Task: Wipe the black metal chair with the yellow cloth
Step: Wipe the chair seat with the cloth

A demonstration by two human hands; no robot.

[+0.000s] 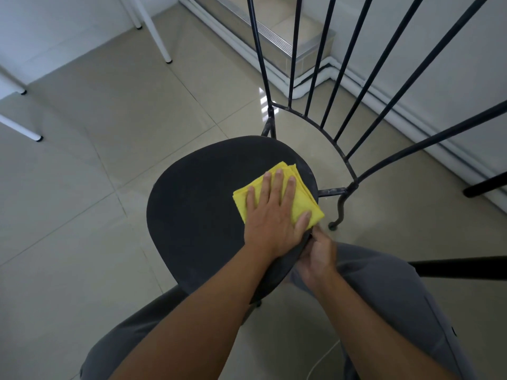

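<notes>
Left hand (271,223) flat on the cloth (307,204), on the chair seat (197,204).
Its fingers lie straight and spread, pressing the folded yellow cloth near the chair seat's right edge; the right hand (318,256) curls its fingers round the rim just beside it.

Room around you: floor tiles (82,193), white legs (157,34), step (297,23).
You had glossy beige tiles underfoot; the legs, black-footed, stood upper left; the step carried a ribbed metal edge; white trunking (277,78) ran along the wall base; a thin white cable (323,355) lay on the floor.
</notes>
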